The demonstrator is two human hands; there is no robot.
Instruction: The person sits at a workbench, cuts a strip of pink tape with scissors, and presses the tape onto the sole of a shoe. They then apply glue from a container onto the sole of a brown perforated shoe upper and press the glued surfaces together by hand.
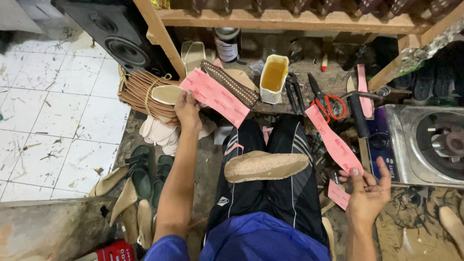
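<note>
Hands work around the shoe sole (266,166) resting on the lap: left hand (187,110), beyond it, closes on a pink paper strip (216,96) over insoles, while right hand (367,191), right of it, pinches another pink strip (334,141), probably for comparing

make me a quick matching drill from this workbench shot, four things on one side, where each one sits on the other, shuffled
Things:
1. shoe sole
2. red-handled scissors
3. pink paper strip
4. cream cup of yellowish liquid

Places:
a. pinched in the right hand
b. lying across the person's lap
c. standing on the bench, right of the woven strap
d. lying on the bench, left of the stove

Pairs: 1-b, 2-d, 3-a, 4-c
</note>
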